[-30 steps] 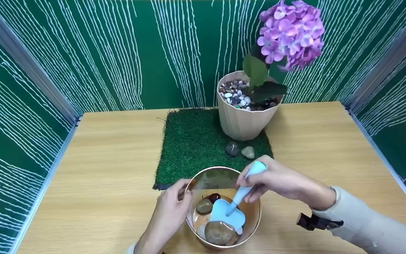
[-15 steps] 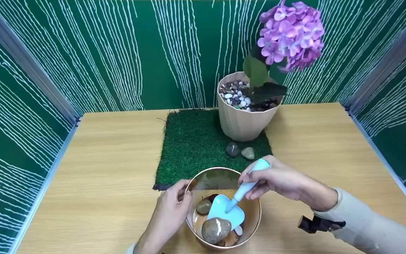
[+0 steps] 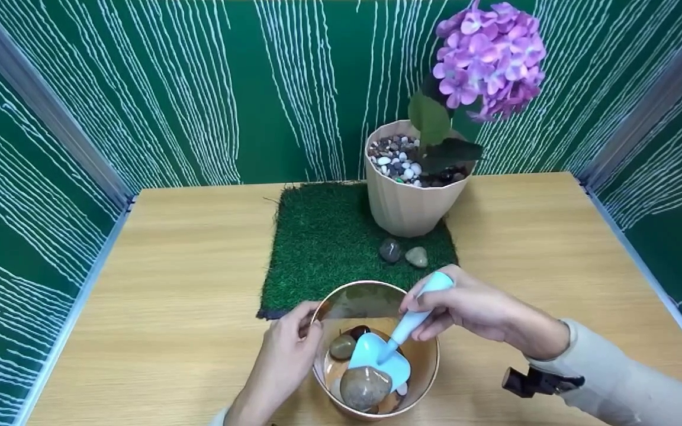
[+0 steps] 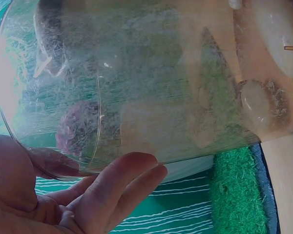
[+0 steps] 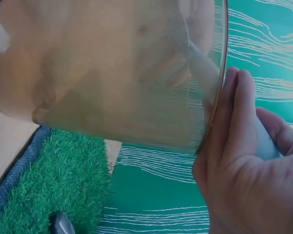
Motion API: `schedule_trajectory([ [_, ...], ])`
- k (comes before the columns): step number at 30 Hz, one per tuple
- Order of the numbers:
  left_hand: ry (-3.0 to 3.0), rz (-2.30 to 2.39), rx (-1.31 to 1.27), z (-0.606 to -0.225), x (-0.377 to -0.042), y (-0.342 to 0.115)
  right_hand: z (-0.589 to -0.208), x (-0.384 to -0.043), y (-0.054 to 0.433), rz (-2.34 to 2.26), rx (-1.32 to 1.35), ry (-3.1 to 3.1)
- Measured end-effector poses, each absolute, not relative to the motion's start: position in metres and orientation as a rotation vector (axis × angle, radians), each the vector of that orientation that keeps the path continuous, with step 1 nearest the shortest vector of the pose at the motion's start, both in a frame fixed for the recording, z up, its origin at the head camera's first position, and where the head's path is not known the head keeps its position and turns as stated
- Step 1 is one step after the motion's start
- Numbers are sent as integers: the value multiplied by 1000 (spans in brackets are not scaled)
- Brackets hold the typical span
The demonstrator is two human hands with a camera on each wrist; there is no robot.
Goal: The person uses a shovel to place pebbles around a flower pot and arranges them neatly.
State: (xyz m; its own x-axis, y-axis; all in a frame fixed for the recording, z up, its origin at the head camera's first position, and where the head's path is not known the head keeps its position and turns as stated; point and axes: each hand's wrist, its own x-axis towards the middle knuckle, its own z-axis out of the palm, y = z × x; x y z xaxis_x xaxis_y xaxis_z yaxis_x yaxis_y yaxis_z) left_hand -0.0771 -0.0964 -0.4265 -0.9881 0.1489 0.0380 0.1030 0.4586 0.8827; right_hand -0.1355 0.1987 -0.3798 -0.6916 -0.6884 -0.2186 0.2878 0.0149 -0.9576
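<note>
A clear amber-tinted container [image 3: 425, 364] stands at the front of the table. My left hand [image 3: 285, 349] grips its rim, thumb over the edge and fingers [image 4: 119, 180] along the outside wall. My right hand [image 3: 474, 307] holds a light blue toy shovel [image 3: 409, 325] by the handle, tilted down into the container. Against the front edge of its blade lies a large brown stone [image 3: 366, 389]. Behind it, on the container's left side, are an olive stone [image 3: 343, 347] and a dark red stone [image 3: 360, 332]. A small white pebble [image 3: 402, 389] shows beside the blade.
Behind the container lies a green turf mat [image 3: 323, 236]. On it are a dark grey stone [image 3: 390, 250], a pale stone [image 3: 417, 256] and a beige pot [image 3: 409, 210] of pebbles with a purple hydrangea [image 3: 489, 59]. Green walls with white lines [image 3: 187, 89] enclose the table.
The shovel pushed the large brown stone left and up a little, then sank back slightly with it. My right hand has shifted slightly right. The left hand stays on the rim.
</note>
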Motion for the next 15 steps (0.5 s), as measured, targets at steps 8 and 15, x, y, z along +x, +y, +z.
schedule_trajectory([
  [8, 2639, 1603, 232, -427, -77, -97, -380, -137, 202, -1781, -355, 1585],
  [15, 2654, 1605, 250, -427, -77, -97, -382, -137, 203, -1798, -328, 1570],
])
